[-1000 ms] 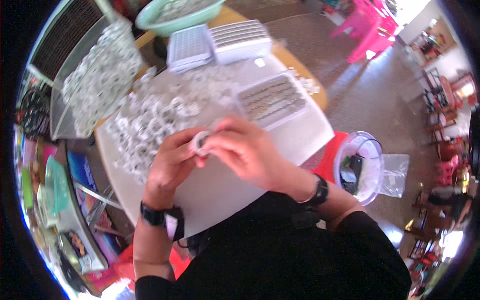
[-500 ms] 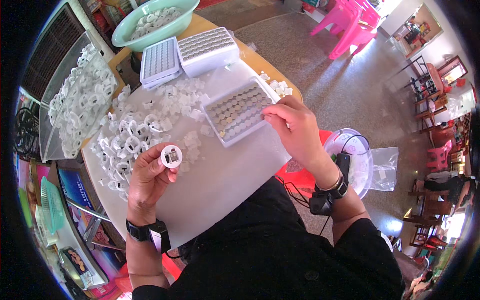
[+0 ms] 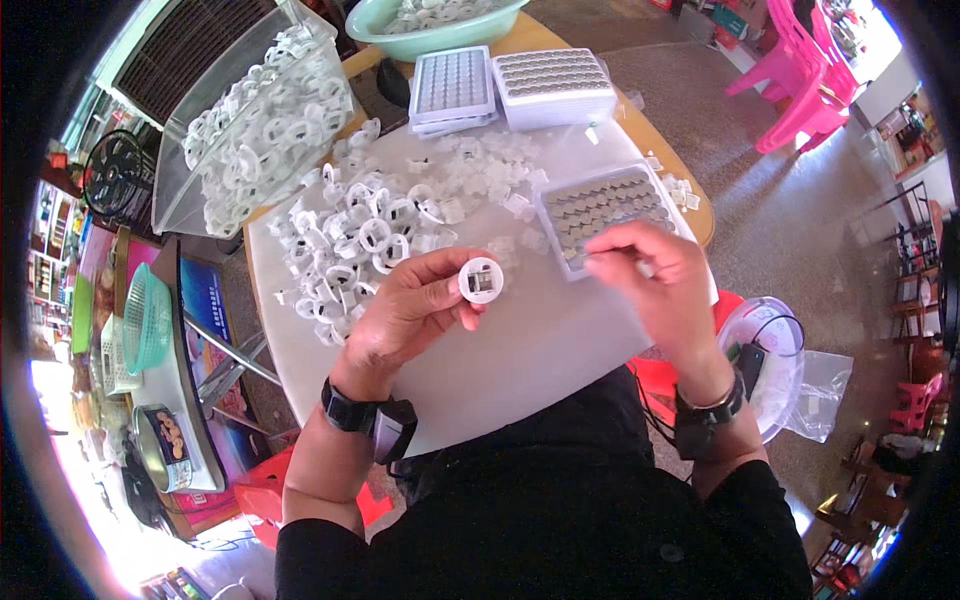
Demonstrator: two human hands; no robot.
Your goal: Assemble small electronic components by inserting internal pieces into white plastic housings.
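In my left hand (image 3: pixel 405 310), closed in a pinch, is a small round white plastic housing (image 3: pixel 481 294) with its open, slotted face up; dark and metallic parts show inside. My right hand (image 3: pixel 660 285) hovers over the near edge of a shallow plastic tray (image 3: pixel 552 240). Its thumb and fingers are drawn together and smeared by motion, so what they hold, if anything, cannot be made out. Rows of silvery button cells (image 3: pixel 605 205) fill much of the tray. Left of it lie loose clear plastic bits (image 3: pixel 490 165) and a heap of white ring-shaped housings (image 3: pixel 375 235).
A clear bin (image 3: pixel 175 205) of white parts stands at the far left. Stacked trays (image 3: pixel 555 105), another tray stack (image 3: pixel 430 125) and a green basin (image 3: pixel 420 42) sit at the back. A clear tub (image 3: pixel 790 390) is right of the table, pink chairs (image 3: pixel 800 75) beyond.
The whole view has shifted, so the table appears farther right. My right hand has come from the tray's right edge to its near side, closer to my left hand, which still holds the housing.
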